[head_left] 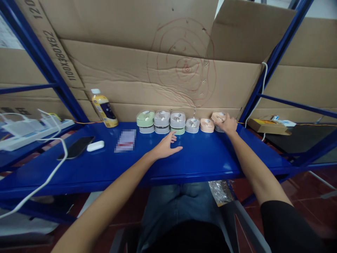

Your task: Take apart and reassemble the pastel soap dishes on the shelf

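Observation:
Small rounded cases with clear domed lids stand in a row along the back of the blue table (200,158). From the left come a green case (145,118) on a pale one, a grey case (162,118) on a dark-edged one, and another grey case (178,120) on a green one. A single grey case (192,125) and a single peach case (207,125) follow. At the right end, my right hand (229,124) has its fingers around a peach case (218,116) atop a grey one. My left hand (166,146) is open, fingers apart, just before the grey-and-green stack.
Left on the table are a yellow bottle (104,108), a blurred-out card or packet (125,140), a white earbud case (95,146) and a dark phone (77,147). A white cable (59,165) hangs over the left side. Cardboard (118,70) walls the back; blue posts (279,52) flank it.

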A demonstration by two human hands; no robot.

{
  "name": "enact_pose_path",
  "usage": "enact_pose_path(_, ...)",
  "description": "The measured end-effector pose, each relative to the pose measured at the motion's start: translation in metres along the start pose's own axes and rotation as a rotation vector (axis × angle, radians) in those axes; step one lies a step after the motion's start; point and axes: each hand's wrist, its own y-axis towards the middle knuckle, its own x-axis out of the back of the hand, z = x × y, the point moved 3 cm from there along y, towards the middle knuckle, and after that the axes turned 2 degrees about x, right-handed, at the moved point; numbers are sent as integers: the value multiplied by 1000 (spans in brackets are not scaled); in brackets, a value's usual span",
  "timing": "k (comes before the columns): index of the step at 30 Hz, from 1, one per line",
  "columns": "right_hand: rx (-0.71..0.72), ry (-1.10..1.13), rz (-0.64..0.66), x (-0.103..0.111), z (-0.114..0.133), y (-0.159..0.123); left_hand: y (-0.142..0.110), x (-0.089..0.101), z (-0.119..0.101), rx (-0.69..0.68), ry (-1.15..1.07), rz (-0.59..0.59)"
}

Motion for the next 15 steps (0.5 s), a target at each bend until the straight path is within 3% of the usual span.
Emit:
enact_pose_path(5, -15, 6, 25, -1, -6, -2, 0, 0, -2, 10, 10, 7)
enact_pose_path(8, 0, 12, -97, 9, -1, -8, 0, 1, -2, 15, 25, 20)
enact_pose_path(11, 275, 41, -231, 21, 29, -27, 1, 1, 0, -1, 39, 25)
enact_pose_path(15, 759, 95, -14, 10, 92, -66, 1, 0, 1, -7, 49, 17)
